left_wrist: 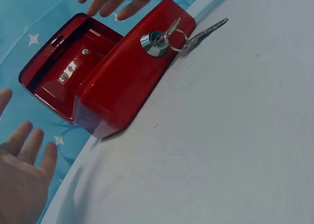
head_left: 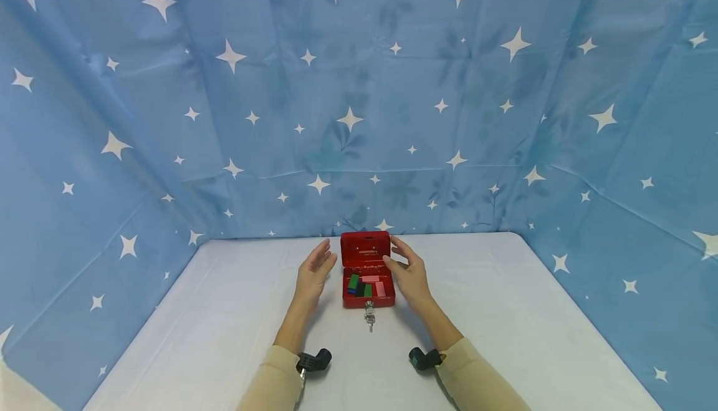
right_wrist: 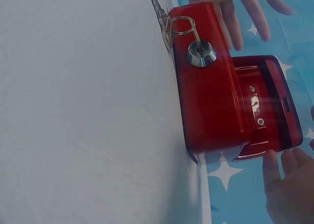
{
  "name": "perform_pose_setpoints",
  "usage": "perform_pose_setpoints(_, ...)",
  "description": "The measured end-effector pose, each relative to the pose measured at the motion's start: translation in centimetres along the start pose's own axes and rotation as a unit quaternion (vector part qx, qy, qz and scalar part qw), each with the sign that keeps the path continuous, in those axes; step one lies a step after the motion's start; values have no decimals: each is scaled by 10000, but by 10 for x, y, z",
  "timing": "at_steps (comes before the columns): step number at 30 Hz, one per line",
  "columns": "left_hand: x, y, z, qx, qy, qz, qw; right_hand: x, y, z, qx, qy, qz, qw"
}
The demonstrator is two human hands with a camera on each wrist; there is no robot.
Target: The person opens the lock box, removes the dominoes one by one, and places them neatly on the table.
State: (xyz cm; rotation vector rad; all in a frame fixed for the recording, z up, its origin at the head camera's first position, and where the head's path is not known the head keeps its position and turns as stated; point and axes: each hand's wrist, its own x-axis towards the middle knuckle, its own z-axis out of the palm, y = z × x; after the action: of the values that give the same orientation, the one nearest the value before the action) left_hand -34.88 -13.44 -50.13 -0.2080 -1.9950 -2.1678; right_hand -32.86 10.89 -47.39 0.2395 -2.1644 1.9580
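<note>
Cash box (head_left: 367,302) sitting lid-up between two hands

Going left to right from the head view: the blue starry curtain (head_left: 112,87) comes first, then the white table (head_left: 224,311). A cream left sleeve (head_left: 272,378) comes in from the bottom edge with a black left camera (head_left: 315,361) at the wrist, and past that is the left hand (head_left: 311,279). Fingers are straight-ish and loose, nothing in them, just beside the box and not touching it.

Next is the box itself, red and shiny, upright in the middle of the table toward the far edge. Its lid (head_left: 352,255) is tipped up at the back. Inside: a green block (head_left: 353,280) with some blue under it, a really dark block (head_left: 360,289), another green block (head_left: 368,290), a pink block (head_left: 370,279) lying crosswise behind that, and a second pink block (head_left: 381,289) at the right. The front lock (left_wrist: 149,47) has a key in it, plus a ring with a second key (left_wrist: 211,31).

Then the right hand (head_left: 411,274): fingers apart, gripping nothing, fingertips right by the lid's right edge. Can't tell if they're touching it. Last up, the right camera (head_left: 424,360) and right sleeve (head_left: 477,377).
</note>
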Motion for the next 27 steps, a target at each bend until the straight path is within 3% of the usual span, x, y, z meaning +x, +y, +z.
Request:
perform_pose_setpoints(3,0,-3,-1,105,-242,-65,9996,-3,-8,0,-130,109,-35,9999)
perform_pose_setpoints(6,-1,-9,0,675,-542,-48,9962,-2,-3,-1,-243,262,-162,9992)
perform_pose_setpoints(11,-6,-15,0,1679,-1108,-139,9795,3,13,-2,-321,285,-344,9985)
perform_pose_setpoints(15,-9,-17,-2,1847,-1435,-213,9720,4,17,-2,-261,148,-511,9982)
perform_pose_setpoints(19,-8,-18,-3,1883,-1565,-165,9694,5,17,-3,-243,66,-613,9978)
perform_pose_setpoints(27,-12,-18,-3,2280,-1880,-254,9550,1,17,-5,-487,-450,-571,9962)
